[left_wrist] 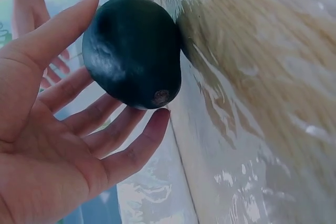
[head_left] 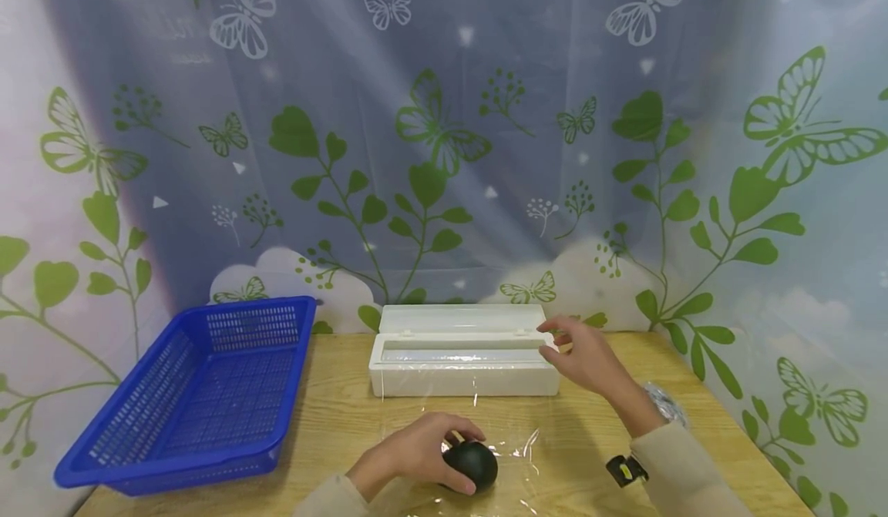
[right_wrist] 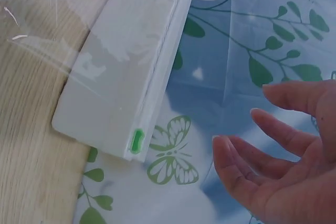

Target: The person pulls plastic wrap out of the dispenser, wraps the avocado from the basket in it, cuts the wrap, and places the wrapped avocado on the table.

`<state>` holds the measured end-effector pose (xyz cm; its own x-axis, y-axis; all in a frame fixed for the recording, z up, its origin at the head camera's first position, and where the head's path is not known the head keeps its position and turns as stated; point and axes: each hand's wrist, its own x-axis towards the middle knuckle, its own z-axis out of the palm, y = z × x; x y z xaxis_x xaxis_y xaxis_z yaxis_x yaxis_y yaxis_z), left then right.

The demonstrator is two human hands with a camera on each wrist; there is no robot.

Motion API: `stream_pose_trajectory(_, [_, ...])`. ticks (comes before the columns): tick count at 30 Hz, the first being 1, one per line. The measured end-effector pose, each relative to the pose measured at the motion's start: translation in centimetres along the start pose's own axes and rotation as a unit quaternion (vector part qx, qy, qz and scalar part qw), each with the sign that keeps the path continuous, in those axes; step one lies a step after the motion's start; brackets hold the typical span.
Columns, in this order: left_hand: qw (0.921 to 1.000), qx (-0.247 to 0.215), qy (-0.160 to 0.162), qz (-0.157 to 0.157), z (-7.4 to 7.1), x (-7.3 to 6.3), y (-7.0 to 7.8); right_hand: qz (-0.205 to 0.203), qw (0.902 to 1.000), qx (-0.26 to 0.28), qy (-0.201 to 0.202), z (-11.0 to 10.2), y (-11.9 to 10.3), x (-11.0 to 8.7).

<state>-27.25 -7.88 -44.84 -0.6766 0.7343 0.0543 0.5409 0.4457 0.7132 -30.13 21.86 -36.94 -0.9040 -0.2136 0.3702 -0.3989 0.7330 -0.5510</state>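
A dark green, smooth avocado (head_left: 473, 466) lies near the table's front edge on a sheet of clear film (head_left: 530, 448). My left hand (head_left: 425, 449) holds it, thumb on the near side and fingers on the far side. In the left wrist view the avocado (left_wrist: 134, 51) shows a small brown scar, with fingertips along its edge. Farther back stands a white cling film dispenser (head_left: 465, 382) with its lid (head_left: 461, 318) raised. My right hand (head_left: 583, 354) is by the dispenser's right end, fingers loosely bent. Nothing is between those fingers in the right wrist view.
To the left, a blue plastic basket (head_left: 298, 394) stands on the wooden table (head_left: 333, 417). A printed curtain (head_left: 527, 216) hangs behind the table. A small green piece (right_wrist: 137, 141) shows at the dispenser's end.
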Motion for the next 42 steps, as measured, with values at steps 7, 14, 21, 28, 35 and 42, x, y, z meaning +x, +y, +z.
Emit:
stream_pose_trajectory(7, [0.9992, 0.011, 0.029, -0.025, -0.9, -1.2, 0.2, -0.045, 0.9955, 0.021, -0.08, 0.3, -1.2, -1.7])
stream_pose_trajectory(14, [0.9981, -0.021, 0.055, -0.018, -2.7, -3.3, 1.0, -0.068, 0.9795, 0.061, -0.18, 0.5, -1.7, -3.5])
stream_pose_trajectory(21, [0.9991, 0.009, -0.036, 0.022, -2.0, -4.9, 1.7, -0.082, 0.9662, 0.086, -0.229, 1.2, -1.8, -5.0])
stream_pose_trajectory(28, [0.9936, 0.069, -0.089, 0.001, 1.0, -5.0, 1.1, -0.088, 0.9596, 0.094, -0.251, 1.9, -2.1, -5.4])
stream_pose_trajectory(35, [0.9895, 0.102, -0.088, -0.053, 1.8, -5.2, 1.2, -0.08, 0.9572, 0.092, -0.262, 1.9, -2.2, -5.4])
stream_pose_trajectory(42, [0.9909, 0.074, -0.105, -0.042, 1.3, -5.5, 0.8, -0.088, 0.9489, 0.091, -0.289, 2.3, -2.1, -6.1])
